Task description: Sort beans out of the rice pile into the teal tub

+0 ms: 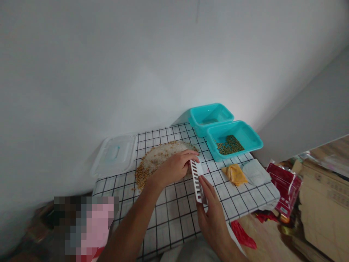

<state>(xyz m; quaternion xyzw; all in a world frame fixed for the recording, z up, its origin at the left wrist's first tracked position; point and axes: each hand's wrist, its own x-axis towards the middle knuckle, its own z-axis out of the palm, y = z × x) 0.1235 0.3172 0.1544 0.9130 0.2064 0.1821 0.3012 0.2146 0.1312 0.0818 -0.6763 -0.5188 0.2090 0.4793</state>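
A white slotted plastic strip [196,179] stands on edge on the checked tablecloth [169,207]. My left hand [173,168] rests over its far end, fingers curled round the top. My right hand [209,211] holds the near end, fingers laid flat against it. Just left of the strip lies a spread pile of mixed rice and yellow beans [155,162]. Two teal tubs stand at the back right: the nearer tub [234,140] holds green beans, while the farther tub [209,116] shows little inside.
A clear plastic lid [114,154] lies at the table's left edge by the white wall. A yellow cloth [235,174] and a white pouch [256,171] lie near the right edge. Red packets [285,187] and cardboard boxes [324,203] sit on the floor to the right.
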